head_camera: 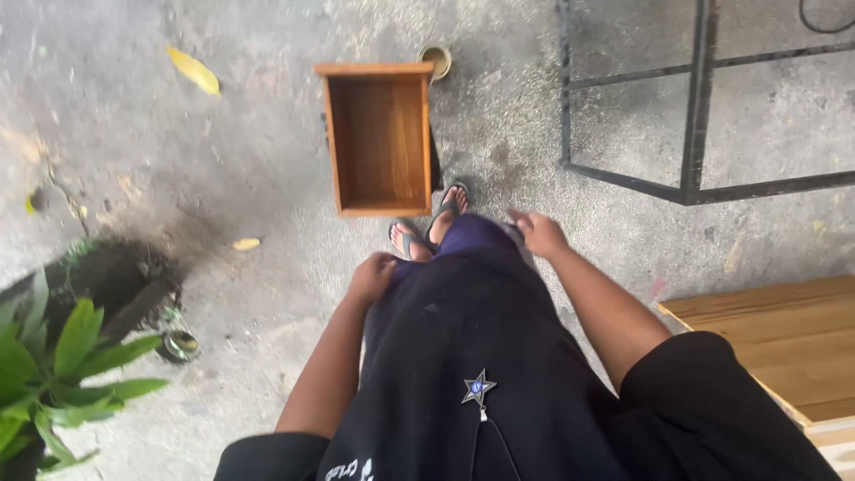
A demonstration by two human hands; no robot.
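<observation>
Standing over the open wooden box (pixel 378 138) on the concrete floor (pixel 223 160)

The box lies just ahead of my sandalled feet (pixel 427 227), its inside bare, with a small round tin (pixel 436 61) touching its far right corner; I can't tell what the tin holds. My left hand (pixel 372 276) is curled closed, gripping the dark cloth at my thigh. My right hand (pixel 538 233) hangs loose and half open beside my hip, holding nothing.

Rough grey concrete floor (pixel 249 134) in daylight, yellow fallen leaves (pixel 194 69), black metal frame (pixel 696 107) top right, potted green plant (pixel 53 365) left, wooden boards (pixel 784 343) right.
</observation>
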